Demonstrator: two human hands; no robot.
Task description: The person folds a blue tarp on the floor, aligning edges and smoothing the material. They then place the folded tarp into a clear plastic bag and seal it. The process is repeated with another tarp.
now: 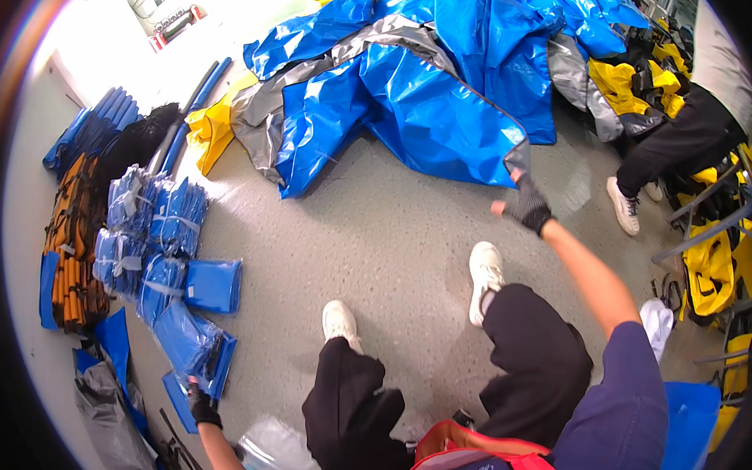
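Two gloved hands in view, both the person's own. Left hand in a dark glove, low at the left, fingers closed on the edge of a flat blue folded sheet in a clear plastic bag lying on the speckled grey floor. Right hand in a dark fingerless glove, stretched forward, fingers curled round the near corner of a large crumpled blue tarpaulin with grey panels; how tight the grip is, hard to tell. Tarpaulin heaped across the floor ahead, well apart from the bagged sheet.

More bagged blue sheets stacked in a loose row to the left, just beyond the held one. Further left, a bundle of orange and black straps against the wall, with blue foam tubes behind. A yellow fabric piece tucked at the tarpaulin's left edge.

White sneakers and black trousers of the person in the lower middle, a red bag at the bottom edge. Another person's leg in black with a white shoe at the right, beside yellow bags on metal frames.
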